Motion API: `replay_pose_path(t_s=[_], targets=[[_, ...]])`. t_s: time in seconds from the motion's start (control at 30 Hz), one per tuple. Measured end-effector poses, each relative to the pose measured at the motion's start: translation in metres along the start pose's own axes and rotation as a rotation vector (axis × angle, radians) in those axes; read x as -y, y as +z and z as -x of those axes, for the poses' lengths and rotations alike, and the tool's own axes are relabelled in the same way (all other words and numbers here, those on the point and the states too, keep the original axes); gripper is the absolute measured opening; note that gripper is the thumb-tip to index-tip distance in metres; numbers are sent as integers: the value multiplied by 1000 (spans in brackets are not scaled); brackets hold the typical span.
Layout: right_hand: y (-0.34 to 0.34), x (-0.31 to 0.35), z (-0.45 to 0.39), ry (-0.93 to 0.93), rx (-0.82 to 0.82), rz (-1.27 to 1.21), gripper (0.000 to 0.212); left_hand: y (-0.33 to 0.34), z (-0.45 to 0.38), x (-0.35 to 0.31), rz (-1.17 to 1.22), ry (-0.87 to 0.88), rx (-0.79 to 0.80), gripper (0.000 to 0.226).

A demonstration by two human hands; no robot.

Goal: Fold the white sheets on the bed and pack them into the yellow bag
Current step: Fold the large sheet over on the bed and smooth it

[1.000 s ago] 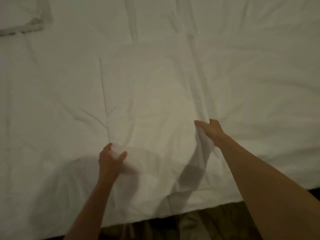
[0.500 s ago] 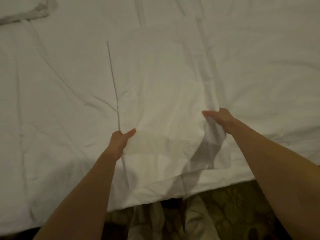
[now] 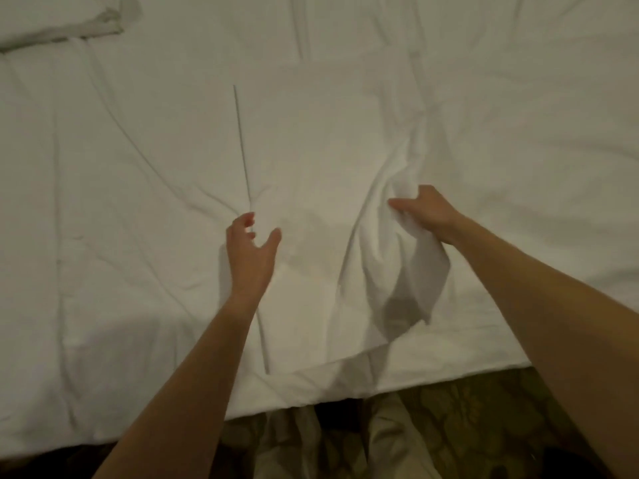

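While our right hand (image 3: 428,212) is pinching the white sheet (image 3: 328,140) on the bed (image 3: 103,202) and our left hand (image 3: 249,252) is hovering with fingers (image 3: 247,219) loose, we are folding, and next needing a left grip.

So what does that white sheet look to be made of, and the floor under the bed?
The white sheet looks like thin woven cloth, perhaps cotton, with a matte finish: it creases sharply and bunches into soft folds where the right hand grips it. The floor looks like patterned carpet, with dull leafy shapes and no shine, though it is too dark to be sure.
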State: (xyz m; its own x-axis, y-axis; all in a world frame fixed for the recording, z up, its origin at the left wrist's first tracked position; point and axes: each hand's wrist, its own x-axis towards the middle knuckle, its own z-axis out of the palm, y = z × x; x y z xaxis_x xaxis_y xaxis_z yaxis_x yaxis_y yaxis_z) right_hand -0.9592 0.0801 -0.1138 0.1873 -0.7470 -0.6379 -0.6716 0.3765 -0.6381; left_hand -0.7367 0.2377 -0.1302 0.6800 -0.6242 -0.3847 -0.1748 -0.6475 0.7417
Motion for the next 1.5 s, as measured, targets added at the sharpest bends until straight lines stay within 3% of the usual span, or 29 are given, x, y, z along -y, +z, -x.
replay_pose_path(t_s=[0.17, 0.23, 0.3, 0.43, 0.6, 0.77, 1.0, 1.13, 1.23, 1.37, 1.5], targets=[[84, 90, 29, -284, 226, 150, 44, -12, -13, -79, 225, -87, 284, 62], [129, 119, 48, -376, 301, 170, 44, -44, -37, -86, 57, -43, 337, 75], [177, 142, 61, -400, 340, 187, 50, -89, -62, -75, -232, -42, 291, 75], [272, 189, 87, -422, 472, 173, 76, -183, -97, -28, -490, -96, 108, 39], [377, 233, 123, -404, 586, 125, 85, -286, -123, 41, -416, -181, -55, 38], [427, 214, 126, -243, 618, 100, 85, -297, -124, 81, -285, -228, -1, 33], [358, 204, 87, -212, 568, -147, 85, -249, -117, 35, -190, -31, 125, 46], [260, 191, 53, -12, 590, -601, 48, -184, -102, -30, -149, 136, 238, 61], [175, 162, 26, 115, 388, -872, 40, -117, -74, -74, -167, 233, 396, 66], [96, 121, 6, 124, 188, -828, 50, -11, -28, -102, -291, 384, 647, 66], [38, 65, -10, 188, -166, -570, 4, 71, 3, -115, -345, 337, 840, 51]])
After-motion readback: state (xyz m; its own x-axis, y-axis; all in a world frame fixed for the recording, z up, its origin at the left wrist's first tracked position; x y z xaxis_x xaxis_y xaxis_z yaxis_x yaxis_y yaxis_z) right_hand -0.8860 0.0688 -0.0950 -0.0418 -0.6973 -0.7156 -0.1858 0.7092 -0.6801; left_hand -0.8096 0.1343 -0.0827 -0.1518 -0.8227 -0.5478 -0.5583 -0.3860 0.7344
